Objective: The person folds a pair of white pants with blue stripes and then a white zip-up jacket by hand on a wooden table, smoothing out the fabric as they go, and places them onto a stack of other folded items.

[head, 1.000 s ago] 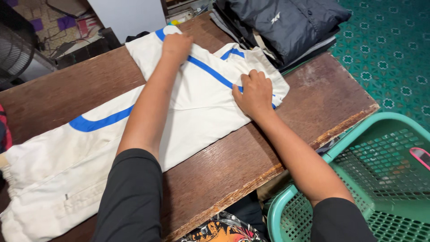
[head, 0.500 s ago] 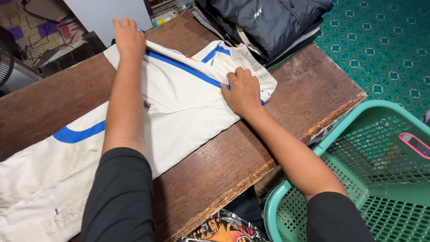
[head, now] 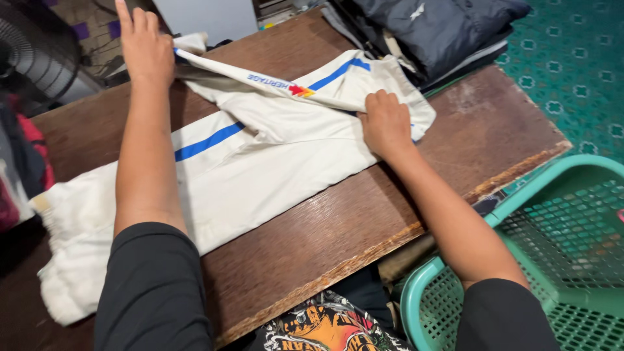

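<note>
A fan (head: 36,55) stands at the far left edge, beyond the table (head: 468,140). The trousers (head: 260,162), cream with a blue stripe, lie lengthwise across the brown wooden top, one end hanging toward the left edge and the other reaching to the right.

The left hand (head: 144,49) is at the far side of the table, fingers stretched almost straight. It holds an edge of the trousers lifted off the wood, so a narrow fold of cloth runs from under the palm rightward to the other hand. Whether the thumb pinches the cloth cannot be told.

The right hand (head: 385,122) lies palm down on the trousers near their right end, fingers curled lightly, pressing the cloth flat where the lifted fold ends. It grips nothing.

Behind it, a stack of dark folded clothes (head: 435,29) sits on the table's far right corner. A green plastic basket (head: 520,188) stands on the floor just beside the table's near right edge.
</note>
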